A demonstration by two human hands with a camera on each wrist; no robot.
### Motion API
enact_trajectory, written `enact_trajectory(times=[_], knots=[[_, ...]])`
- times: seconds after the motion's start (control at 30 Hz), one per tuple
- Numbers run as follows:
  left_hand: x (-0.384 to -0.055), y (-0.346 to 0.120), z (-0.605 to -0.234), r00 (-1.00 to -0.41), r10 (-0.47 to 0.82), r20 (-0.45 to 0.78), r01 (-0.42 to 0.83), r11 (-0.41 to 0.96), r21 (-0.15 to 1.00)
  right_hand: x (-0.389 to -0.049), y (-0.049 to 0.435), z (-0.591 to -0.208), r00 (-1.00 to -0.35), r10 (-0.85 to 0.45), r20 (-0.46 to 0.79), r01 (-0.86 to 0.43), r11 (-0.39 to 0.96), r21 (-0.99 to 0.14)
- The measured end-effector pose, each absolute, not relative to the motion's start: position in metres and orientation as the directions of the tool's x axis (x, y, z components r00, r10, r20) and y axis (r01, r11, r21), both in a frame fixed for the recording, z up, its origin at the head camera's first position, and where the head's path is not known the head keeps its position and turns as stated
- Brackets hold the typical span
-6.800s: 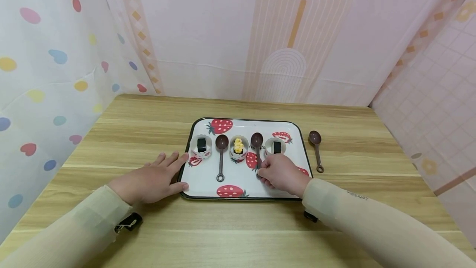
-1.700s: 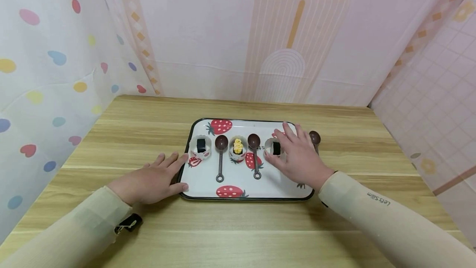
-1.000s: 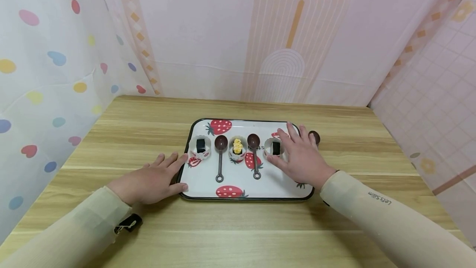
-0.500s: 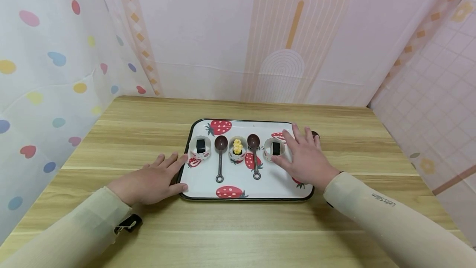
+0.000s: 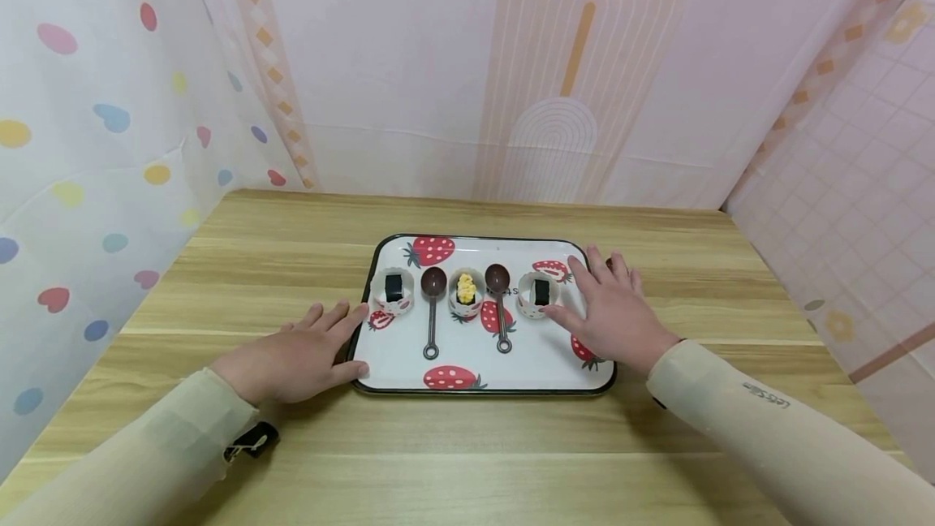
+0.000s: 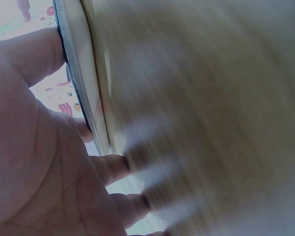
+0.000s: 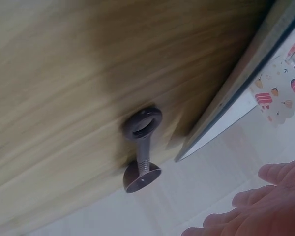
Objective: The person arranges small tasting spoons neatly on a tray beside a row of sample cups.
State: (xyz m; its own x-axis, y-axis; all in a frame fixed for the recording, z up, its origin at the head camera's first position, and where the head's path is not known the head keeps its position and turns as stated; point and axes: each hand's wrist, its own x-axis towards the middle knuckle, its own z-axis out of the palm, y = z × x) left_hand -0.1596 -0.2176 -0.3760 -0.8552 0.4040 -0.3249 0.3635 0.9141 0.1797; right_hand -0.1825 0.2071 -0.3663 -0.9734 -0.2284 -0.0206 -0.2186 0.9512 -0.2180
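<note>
My left hand (image 5: 292, 355) rests at the left edge of a white strawberry-print tray (image 5: 540, 368), fingers spread, thumb against the rim in the left wrist view. My right hand (image 5: 617, 319) spreads over the tray's right edge, holding nothing. On the tray, a row alternates three paper cups and two brown scoop spoons. The left cup (image 5: 381, 299) and right cup (image 5: 527, 308) hold black-and-white sushi-like pieces; the middle cup (image 5: 467, 311) has a yellow-topped piece. Between them lie the left spoon (image 5: 433, 307) and right spoon (image 5: 500, 307). A third spoon (image 7: 143, 147) lies on the table, mostly hidden by my right hand in the head view.
The tray lies on a wood-grain table (image 5: 467, 461), its raised dark rim running all round. Patterned cloth (image 5: 409, 88) hangs behind the table and along both sides. Each sleeve has a dark band near the wrist.
Earlier my right hand pinched the right spoon's handle; it has since let go. Over the last second it has moved rightward, off the right cup and over the third spoon. My left hand stays put.
</note>
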Motion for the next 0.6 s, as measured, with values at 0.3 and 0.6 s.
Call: enact_trajectory(times=[0.3, 0.6], knots=[[-0.160, -0.217, -0.377, -0.854, 0.395, -0.338, 0.344, 0.917, 0.201, -0.183, 0.216, -0.368, -0.978, -0.207, -0.037, -0.194, 0.956, -0.219], [-0.160, -0.217, -0.377, -0.855, 0.396, -0.334, 0.350, 0.917, 0.190, -0.183, 0.223, -0.367, -0.982, -0.188, -0.035, -0.176, 0.959, -0.224]])
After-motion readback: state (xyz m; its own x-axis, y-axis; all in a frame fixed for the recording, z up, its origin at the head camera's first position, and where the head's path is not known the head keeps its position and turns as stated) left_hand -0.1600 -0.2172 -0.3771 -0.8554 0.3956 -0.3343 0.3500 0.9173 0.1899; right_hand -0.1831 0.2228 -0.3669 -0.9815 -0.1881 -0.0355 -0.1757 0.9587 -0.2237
